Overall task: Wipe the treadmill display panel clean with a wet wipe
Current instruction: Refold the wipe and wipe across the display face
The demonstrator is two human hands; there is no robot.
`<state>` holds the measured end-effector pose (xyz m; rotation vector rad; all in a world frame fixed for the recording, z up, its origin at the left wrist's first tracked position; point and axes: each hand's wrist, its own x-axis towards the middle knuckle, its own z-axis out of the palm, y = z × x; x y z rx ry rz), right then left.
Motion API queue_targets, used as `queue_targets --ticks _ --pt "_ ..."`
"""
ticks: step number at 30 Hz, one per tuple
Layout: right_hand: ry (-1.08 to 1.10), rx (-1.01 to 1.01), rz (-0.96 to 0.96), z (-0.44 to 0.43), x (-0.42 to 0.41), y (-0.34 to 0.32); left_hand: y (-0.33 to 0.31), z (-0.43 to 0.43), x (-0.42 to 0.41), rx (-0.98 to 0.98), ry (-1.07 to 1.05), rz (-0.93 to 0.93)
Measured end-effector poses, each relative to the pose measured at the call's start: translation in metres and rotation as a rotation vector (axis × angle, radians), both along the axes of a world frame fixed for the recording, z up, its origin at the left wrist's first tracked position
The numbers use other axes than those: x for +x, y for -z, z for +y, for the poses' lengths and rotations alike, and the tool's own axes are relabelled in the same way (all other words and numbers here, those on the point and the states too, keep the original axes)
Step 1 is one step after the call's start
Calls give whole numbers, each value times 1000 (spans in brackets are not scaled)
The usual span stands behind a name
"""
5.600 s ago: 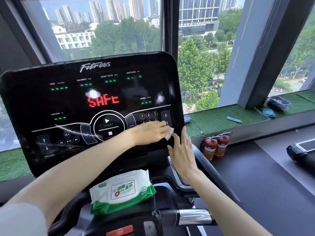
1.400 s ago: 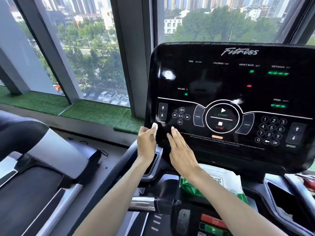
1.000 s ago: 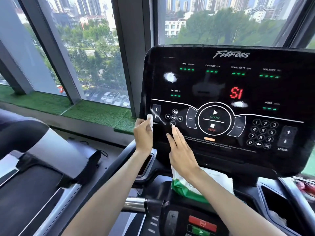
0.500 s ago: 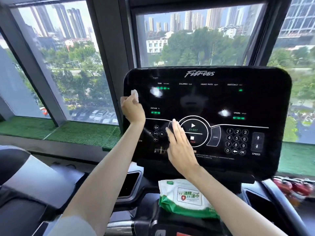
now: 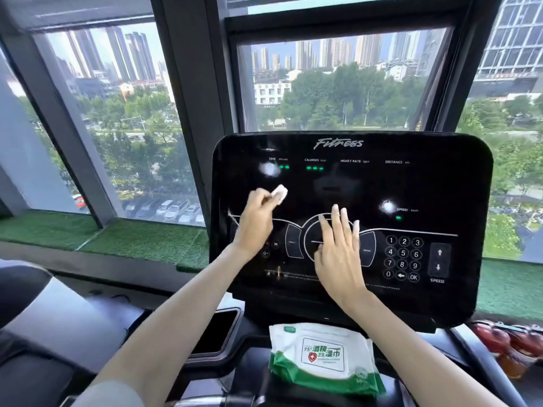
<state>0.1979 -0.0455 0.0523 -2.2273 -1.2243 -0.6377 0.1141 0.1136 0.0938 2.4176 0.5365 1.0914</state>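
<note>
**Head view.** The upper field, from 9 to 3 o'clock, is filled by a window wall (image 5: 132, 127) through which trees and towers are seen. A strip of green turf (image 5: 141, 239) is laid along its sill.

The black treadmill display panel (image 5: 411, 186) is set upright at the centre of the frame, slightly towards 3 o'clock. The word "Fitness" is printed at its 12 o'clock edge and a numeric keypad (image 5: 403, 254) is shown at its 4 o'clock.

A green and white pack of wipes (image 5: 320, 356) is laid flat just below the panel, at 6 o'clock.

The right hand (image 5: 338, 254) is laid flat over the round central control (image 5: 310, 235), with the fingers straight, slightly spread and pointed to 12 o'clock.

The left hand (image 5: 255, 221) is raised at 9 o'clock of the panel's face, with its fingers curled.

The wet wipe (image 5: 279, 194), folded into a small white pad, is pinched between the thumb and fingertips of that hand. It is held at 10 o'clock of the panel, below the TIME readout (image 5: 277, 159); whether it is pressed on the glass cannot be told
</note>
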Motion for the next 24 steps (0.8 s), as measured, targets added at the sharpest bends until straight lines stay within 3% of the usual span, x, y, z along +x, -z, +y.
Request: queue_targets --ticks 3,5,7,11,16,18,21,24 --pt "-6 14 20 2 3 -2 -26 42 13 -69 -439 -331" --pt "-6 21 29 5 5 -1 -47 46 28 -163 -545 -429" --pt "-13 31 36 7 6 -1 -52 31 43 -119 -503 -415" --pt "-33 44 34 10 9 -1 -41 42 27 204 -316 -191" --pt "-38 69 45 14 9 -3 -52 45 22 -42 -505 -232" --pt "-41 71 32 16 8 -3 -58 31 31 49 -497 -175" --pt "-40 74 12 16 8 -5 -54 21 30 283 -284 -45" --pt "-43 73 9 12 9 -7 -52 42 15 176 -248 -21"
